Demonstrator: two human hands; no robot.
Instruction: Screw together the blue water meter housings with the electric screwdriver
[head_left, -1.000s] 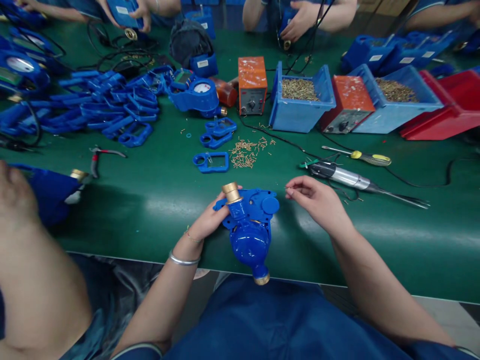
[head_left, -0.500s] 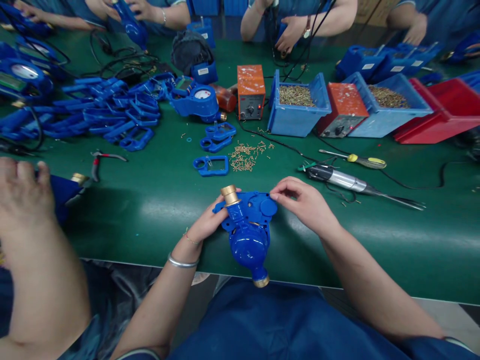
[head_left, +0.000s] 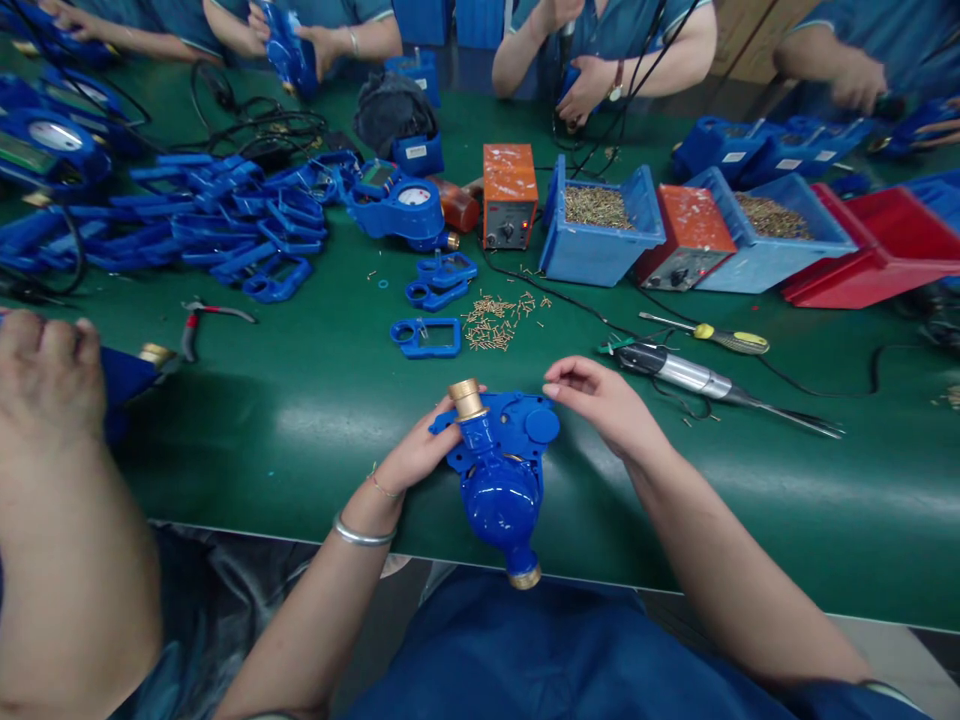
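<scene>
A blue water meter (head_left: 501,500) with brass threaded ends lies bottom-up at the front of the green table, its round body toward me. My left hand (head_left: 424,440) grips the far left side of it, the fingers partly hidden behind the brass end and the blue housing. Just off the housing's far right corner is my right hand (head_left: 592,395), thumb and forefinger drawn together in a pinch. Whatever they hold, if anything, is too small to make out. Beyond the meter lie a loose pile of small brass screws (head_left: 491,325) and a blue frame cover (head_left: 426,338).
To the right lie an electric screwdriver (head_left: 682,372) and a yellow-handled screwdriver (head_left: 712,335). Behind stand an orange control box (head_left: 508,195), a blue screw bin (head_left: 600,255) and a red bin (head_left: 847,265). Pliers (head_left: 191,330) and a co-worker's hand (head_left: 49,390) are at left.
My right hand has come slightly away from the meter's far right corner. My left hand keeps its grip. The whole view has shifted a little.
</scene>
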